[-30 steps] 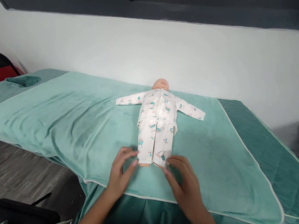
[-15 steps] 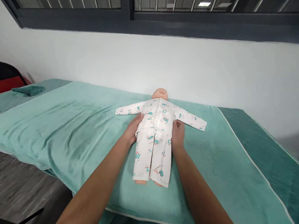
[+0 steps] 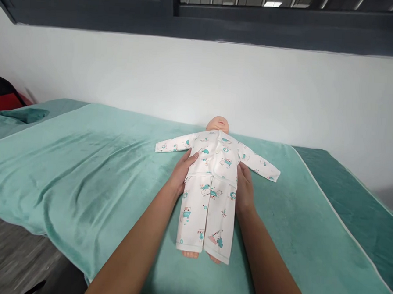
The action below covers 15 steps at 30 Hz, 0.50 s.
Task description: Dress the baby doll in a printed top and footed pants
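A baby doll (image 3: 218,123) lies on its back, head toward the wall. It wears a white printed long-sleeved top (image 3: 212,156) and matching trousers (image 3: 193,217), its arms spread wide and feet sticking out of the trouser legs. My left hand (image 3: 183,169) grips the doll's side at the waist, thumb over the top's front. On the other side my right hand (image 3: 245,187) presses against the waist below the sleeve, some of its fingers hidden behind the doll. Both hands are closed about the clothed body.
A light green velvety blanket (image 3: 93,159) with folds at the left covers the bed. Darker green cloth (image 3: 349,185) shows at the right. Behind stands a white wall (image 3: 187,76) under a dark window frame (image 3: 255,27). A red and black object (image 3: 3,99) is at the far left.
The view has tilted down and moved a little closer, so the doll looks larger and farther right. My hands remain at its sides, the left thumb now farther over the top's front.
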Each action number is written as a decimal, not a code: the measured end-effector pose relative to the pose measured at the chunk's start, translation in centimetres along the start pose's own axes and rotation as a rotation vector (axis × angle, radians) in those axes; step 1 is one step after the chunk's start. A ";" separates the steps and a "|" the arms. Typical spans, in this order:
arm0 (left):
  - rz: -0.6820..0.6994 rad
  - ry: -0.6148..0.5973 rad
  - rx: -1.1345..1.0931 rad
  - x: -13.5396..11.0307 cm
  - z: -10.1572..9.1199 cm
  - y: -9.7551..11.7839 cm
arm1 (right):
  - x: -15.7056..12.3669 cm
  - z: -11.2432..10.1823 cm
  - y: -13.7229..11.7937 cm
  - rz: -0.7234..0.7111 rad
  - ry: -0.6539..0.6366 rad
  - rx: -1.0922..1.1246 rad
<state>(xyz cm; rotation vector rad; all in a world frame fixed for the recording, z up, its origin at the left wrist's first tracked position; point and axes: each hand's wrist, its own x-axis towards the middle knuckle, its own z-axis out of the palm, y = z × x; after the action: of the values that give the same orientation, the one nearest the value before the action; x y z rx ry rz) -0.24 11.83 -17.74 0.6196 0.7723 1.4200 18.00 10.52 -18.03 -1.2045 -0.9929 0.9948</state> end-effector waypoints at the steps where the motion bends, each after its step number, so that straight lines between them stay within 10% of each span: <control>1: 0.021 0.029 0.023 -0.2 0.0 0.0 | 0.1 0.0 0.2 0.003 0.002 -0.008; 9: 0.248 0.160 0.325 -2.1 -1.1 -0.5 | 1.1 -0.6 2.3 -0.111 0.039 -0.095; 15: 0.372 0.338 0.540 -14.6 -7.8 0.6 | -2.0 -2.9 0.5 -0.085 0.087 -0.348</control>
<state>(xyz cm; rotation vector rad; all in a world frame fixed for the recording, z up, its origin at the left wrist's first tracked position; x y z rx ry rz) -6.54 -3.25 -20.65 0.9877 1.3884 1.6879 20.28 7.93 -18.95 -1.4644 -1.1688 0.7140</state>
